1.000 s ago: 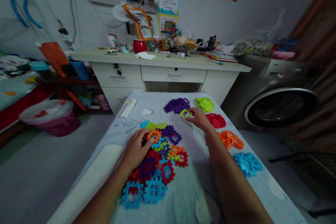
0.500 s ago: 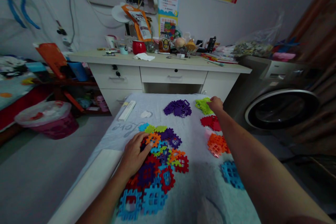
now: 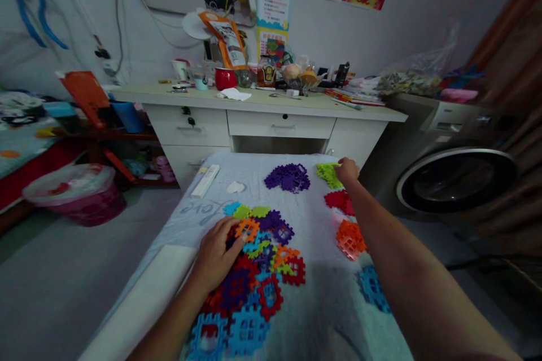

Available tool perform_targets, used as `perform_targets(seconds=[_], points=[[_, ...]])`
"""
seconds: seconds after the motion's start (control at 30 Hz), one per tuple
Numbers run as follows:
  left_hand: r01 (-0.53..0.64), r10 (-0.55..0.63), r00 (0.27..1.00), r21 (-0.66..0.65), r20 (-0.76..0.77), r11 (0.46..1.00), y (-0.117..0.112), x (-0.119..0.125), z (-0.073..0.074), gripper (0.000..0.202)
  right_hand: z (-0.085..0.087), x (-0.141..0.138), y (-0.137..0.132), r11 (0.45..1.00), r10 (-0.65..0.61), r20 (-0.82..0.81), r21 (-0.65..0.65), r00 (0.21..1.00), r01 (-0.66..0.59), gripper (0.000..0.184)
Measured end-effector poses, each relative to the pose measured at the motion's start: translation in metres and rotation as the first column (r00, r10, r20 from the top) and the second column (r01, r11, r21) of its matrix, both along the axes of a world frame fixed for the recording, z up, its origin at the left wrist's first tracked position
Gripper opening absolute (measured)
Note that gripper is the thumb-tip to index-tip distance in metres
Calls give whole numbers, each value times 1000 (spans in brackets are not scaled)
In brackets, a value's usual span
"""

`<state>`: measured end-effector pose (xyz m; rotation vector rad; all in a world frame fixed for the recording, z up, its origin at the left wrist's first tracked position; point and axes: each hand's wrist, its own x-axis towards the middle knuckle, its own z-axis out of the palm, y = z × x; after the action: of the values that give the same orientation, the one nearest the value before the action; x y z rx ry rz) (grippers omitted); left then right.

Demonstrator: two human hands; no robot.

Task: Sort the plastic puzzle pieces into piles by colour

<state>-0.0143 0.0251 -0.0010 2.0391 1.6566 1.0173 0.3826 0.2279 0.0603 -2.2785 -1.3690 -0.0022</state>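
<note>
My left hand [image 3: 220, 251] rests on a mixed heap of interlocking plastic building pieces, thumb apart from the fingers. Its thumb touches an orange piece [image 3: 248, 229]; dark red and purple pieces [image 3: 234, 287] lie beside and below it. My right hand [image 3: 348, 171] reaches to the far right, fingers pinched at the edge of a lime green pile of pieces [image 3: 328, 175]; the fingertips are partly hidden. Closer along the right side lie a red pile [image 3: 339, 201], an orange pile [image 3: 350, 238] and a blue pile [image 3: 373, 289], partly covered by my right forearm.
A purple pile [image 3: 288, 177] sits at the back middle of the cloth-covered table [image 3: 322, 304]. A long white box [image 3: 205, 181] lies at the back left. Behind stands a cluttered white desk [image 3: 279, 124], with a washing machine [image 3: 449, 141] to the right.
The view has tilted slightly, so everything appears a little lower. Both hands keep nearly the same places, the left on the mixed heap, the right at the green pile.
</note>
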Motion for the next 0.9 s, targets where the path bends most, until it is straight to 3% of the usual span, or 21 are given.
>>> perform_targets(seconds=[0.13, 0.23, 0.3, 0.37, 0.4, 0.47, 0.63, 0.77, 0.9], points=[[-4, 4, 1000, 10, 1, 1000, 0, 0, 1, 37, 12, -33, -22, 976, 123, -55, 189, 991, -111, 30], [-5, 5, 1000, 4, 2, 1000, -1, 0, 3, 37, 14, -70, -47, 904, 396, -145, 234, 907, -358, 23], [-11, 11, 1000, -8, 4, 1000, -2, 1, 4, 38, 9, -96, -66, 782, 623, -235, 179, 746, -597, 19], [-23, 23, 1000, -26, 3, 999, -3, 2, 6, 40, 1, -120, -83, 592, 788, -283, 103, 547, -799, 15], [-31, 31, 1000, -32, 3, 999, -3, 2, 6, 42, -4, -130, -90, 527, 824, -285, 72, 489, -847, 13], [-41, 41, 999, -33, 5, 999, -4, 2, 6, 44, -15, -148, -101, 465, 858, -269, 42, 438, -884, 17], [-40, 40, 999, -4, 30, 999, -3, 2, 3, 43, -29, -178, -118, 469, 866, -220, 48, 448, -882, 42], [-56, 57, 998, -34, 30, 998, -2, 2, 1, 43, -29, -186, -123, 463, 872, -183, 2, 454, -887, 30], [-31, 32, 999, -20, 36, 999, -2, 2, 1, 41, -32, -181, -119, 492, 864, -156, 60, 479, -868, 25]])
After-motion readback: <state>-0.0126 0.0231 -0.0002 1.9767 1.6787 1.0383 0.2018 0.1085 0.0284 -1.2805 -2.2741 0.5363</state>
